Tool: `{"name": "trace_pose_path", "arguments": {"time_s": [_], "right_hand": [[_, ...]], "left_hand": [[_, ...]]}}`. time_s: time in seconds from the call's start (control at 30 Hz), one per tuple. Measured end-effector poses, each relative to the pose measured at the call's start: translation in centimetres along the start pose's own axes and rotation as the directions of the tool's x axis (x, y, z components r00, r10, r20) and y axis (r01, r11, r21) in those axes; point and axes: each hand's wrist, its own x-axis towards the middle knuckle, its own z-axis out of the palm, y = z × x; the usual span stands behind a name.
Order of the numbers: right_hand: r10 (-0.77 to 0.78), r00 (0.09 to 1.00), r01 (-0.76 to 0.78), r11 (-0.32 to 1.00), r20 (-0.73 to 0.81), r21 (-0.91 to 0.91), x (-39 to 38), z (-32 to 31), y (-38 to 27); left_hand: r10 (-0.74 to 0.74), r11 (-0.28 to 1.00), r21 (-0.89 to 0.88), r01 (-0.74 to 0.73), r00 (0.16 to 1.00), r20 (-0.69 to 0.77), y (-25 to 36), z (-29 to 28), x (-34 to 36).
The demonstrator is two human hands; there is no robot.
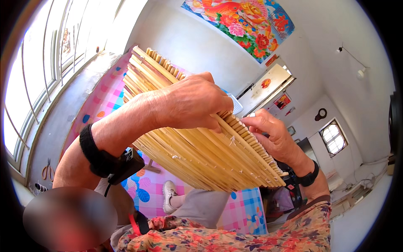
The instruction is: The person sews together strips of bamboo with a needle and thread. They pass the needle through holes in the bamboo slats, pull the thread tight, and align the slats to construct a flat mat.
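resting on the grey ledge at the lower left of the frame, orange-handled scissors and a small dark-and-pale spool lie well apart from the hands. at centre, slanting from upper left toward lower right, is the stalk mat: smooth, straw-yellow, rounded stalks side by side, some streaked brown, with stubby ends lined up along its upper right edge. the left hand curls over that edge, gripping the mat. rows of white thread cross the stalks in small knots and loose tails, so much of the joining looks done; the edge seems to be what is left, though how much i cannot tell. right of centre, the right hand has fingers bent at the edge; whether they pinch anything is unclear.
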Motion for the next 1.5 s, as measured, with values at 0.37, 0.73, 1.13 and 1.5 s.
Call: {"name": "trace_pose_path", "arguments": {"time_s": [0.37,0.73,1.13,1.5], "right_hand": [[-0.329,0.944,0.326,0.942,-0.031,-0.084,1.7,2.9,-2.9],[-0.352,0.932,0.255,0.811,0.090,0.527,3.4,8.4,-2.5],[-0.657,0.754,0.640,0.724,-0.025,0.257,11.1,13.8,-2.3],[-0.704,0.707,0.681,0.704,0.067,0.202,12.6,20.7,0.1]], "left_hand": [[0.021,0.990,-0.137,-0.021,1.000,-0.001,3.3,-1.7,-3.8],[-0.119,0.986,-0.107,0.129,0.988,0.101,6.6,-3.2,-8.8],[-0.410,0.891,-0.115,0.440,0.887,0.215,3.1,-3.2,-15.0],[-0.296,0.941,-0.101,0.322,0.931,0.213,-0.9,2.9,-19.1]]}}
